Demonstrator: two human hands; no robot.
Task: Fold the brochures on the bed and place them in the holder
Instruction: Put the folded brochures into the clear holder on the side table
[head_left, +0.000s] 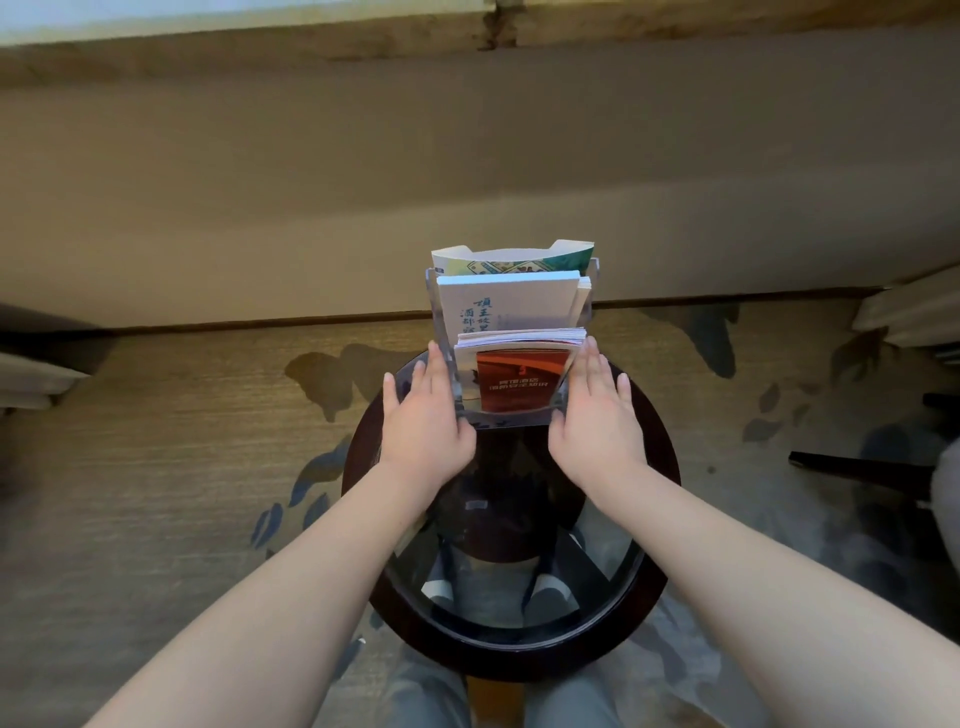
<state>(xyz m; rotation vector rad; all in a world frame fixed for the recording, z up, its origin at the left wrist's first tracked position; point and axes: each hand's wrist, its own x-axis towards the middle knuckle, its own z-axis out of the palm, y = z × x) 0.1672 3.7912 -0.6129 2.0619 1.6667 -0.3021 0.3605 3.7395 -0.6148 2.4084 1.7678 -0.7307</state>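
A clear acrylic tiered holder (586, 306) stands on the far part of a round glass-topped table (657, 587). Its front tier holds a stack of red-covered brochures (519, 382), the middle tier white brochures with blue characters (506, 304), and the back tier green-patterned brochures (511, 260). My left hand (423, 418) lies flat against the holder's left side. Pressed against its right side is my right hand (597, 415). The fingers of both hands are extended, and the holder sits clasped between the palms.
The table has a dark wooden rim and stands on patterned carpet (182, 441). A beige wall (363, 182) rises just behind the holder. White furniture edges (914, 306) show at the right and left, and a dark chair leg (857, 467) lies at the right. My knees are under the table.
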